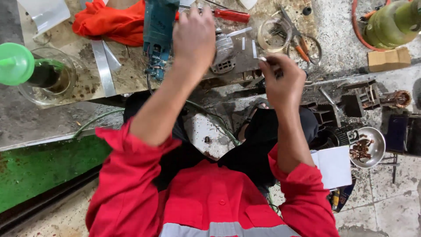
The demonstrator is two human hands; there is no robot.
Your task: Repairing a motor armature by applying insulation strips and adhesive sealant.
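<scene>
My left hand [194, 37] reaches forward over a low workboard [131, 77] and rests on a grey metal motor housing [224, 52], beside a teal power-tool body [158, 30]. My right hand [283, 79] is curled near the board's right edge, pinching a thin pale strip [263, 58] between its fingers. Both arms wear red sleeves. I sit low with dark trousers; the motor part is half hidden by my left hand.
On the board lie an orange cloth [112, 19], a red-handled screwdriver [230, 15], pliers [300, 39] and tape rolls. A green funnel [15, 63] stands in a glass bowl at left. A metal bowl of copper scraps [366, 147], a white paper and a green gas cylinder [392, 19] are at right.
</scene>
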